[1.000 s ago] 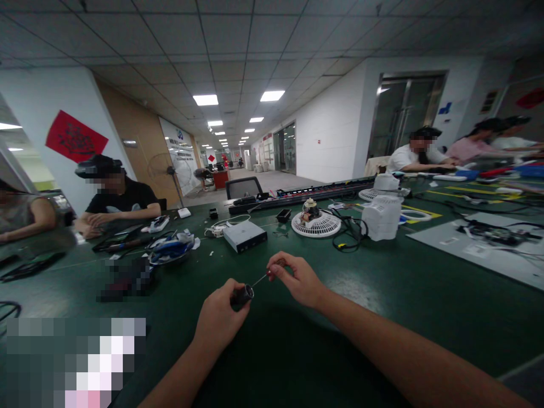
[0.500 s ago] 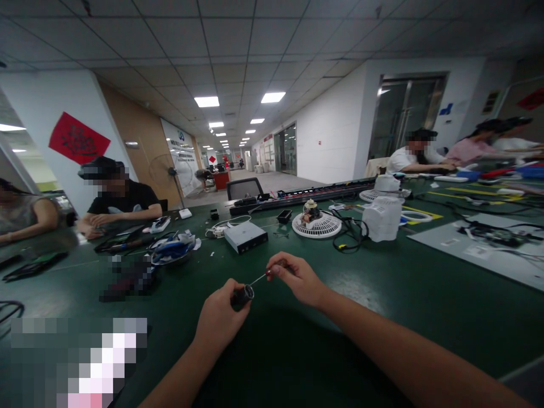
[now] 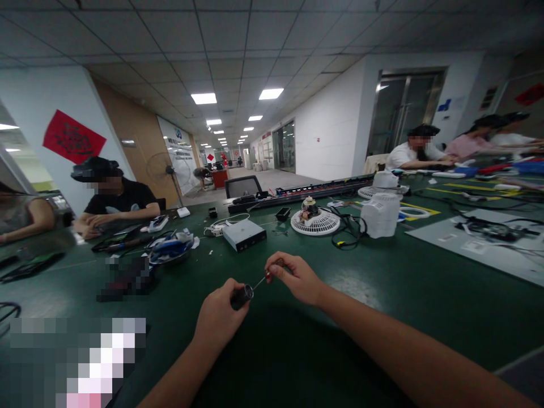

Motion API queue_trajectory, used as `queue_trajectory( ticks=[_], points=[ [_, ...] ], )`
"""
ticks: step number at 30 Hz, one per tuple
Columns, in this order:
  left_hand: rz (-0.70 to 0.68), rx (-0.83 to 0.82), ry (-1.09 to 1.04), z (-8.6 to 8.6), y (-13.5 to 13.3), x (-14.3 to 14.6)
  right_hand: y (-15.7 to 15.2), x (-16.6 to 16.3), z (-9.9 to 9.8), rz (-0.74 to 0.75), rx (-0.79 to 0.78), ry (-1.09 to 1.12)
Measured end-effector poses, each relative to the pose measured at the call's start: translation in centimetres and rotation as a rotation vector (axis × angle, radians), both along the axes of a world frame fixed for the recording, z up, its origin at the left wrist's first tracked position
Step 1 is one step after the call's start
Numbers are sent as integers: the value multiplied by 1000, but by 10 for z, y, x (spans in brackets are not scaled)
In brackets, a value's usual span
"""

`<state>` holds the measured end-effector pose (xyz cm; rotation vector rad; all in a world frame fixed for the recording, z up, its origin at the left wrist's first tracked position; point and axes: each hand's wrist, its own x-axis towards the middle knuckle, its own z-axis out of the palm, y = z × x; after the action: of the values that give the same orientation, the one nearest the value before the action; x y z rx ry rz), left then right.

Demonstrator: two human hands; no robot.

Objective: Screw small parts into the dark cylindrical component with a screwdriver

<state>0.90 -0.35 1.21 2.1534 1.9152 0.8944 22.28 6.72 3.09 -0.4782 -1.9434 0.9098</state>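
1. Nearest, the left hand (image 3: 219,314) is grasping a short black cylindrical part (image 3: 240,298) between thumb and fingers, its round end facing up and to the right.
2. The right hand (image 3: 300,277) is pinching a slim tool with a reddish handle and thin metal shaft (image 3: 259,282). The shaft is slanting down to the cylinder's end; whether its tip is entering cannot be told.
3. Both hands are working above a dark green tabletop (image 3: 297,345).
4. Beyond them, a silver box-shaped drive with a black front (image 3: 244,232) is lying flat, and a crumpled blue-and-white bundle (image 3: 170,249) is resting to its left.
5. To the drive's right, a round white plastic grille (image 3: 315,225) is carrying an exposed motor (image 3: 309,208); a coiled black cable (image 3: 349,233) is lying between it and a white plastic housing (image 3: 379,215).
6. Across the table, a person in a black shirt (image 3: 123,199) is sitting at left, and a person in a white shirt (image 3: 403,157) is leaning over the table at right.
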Motion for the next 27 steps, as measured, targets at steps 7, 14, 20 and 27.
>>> queue_trajectory(
  ticks=[7,14,20,27],
  points=[
    [3,23,5,3,-1,-3,1,0,1,11,-18,7],
    [10,12,4,2,-1,-2,-2,-2,-1,-21,-7,-8],
    [22,13,-32,3,-2,-1,-2,-3,0,0,-35,36],
    [12,22,-58,2,0,-1,1,-3,-1,14,-109,56]
  ],
)
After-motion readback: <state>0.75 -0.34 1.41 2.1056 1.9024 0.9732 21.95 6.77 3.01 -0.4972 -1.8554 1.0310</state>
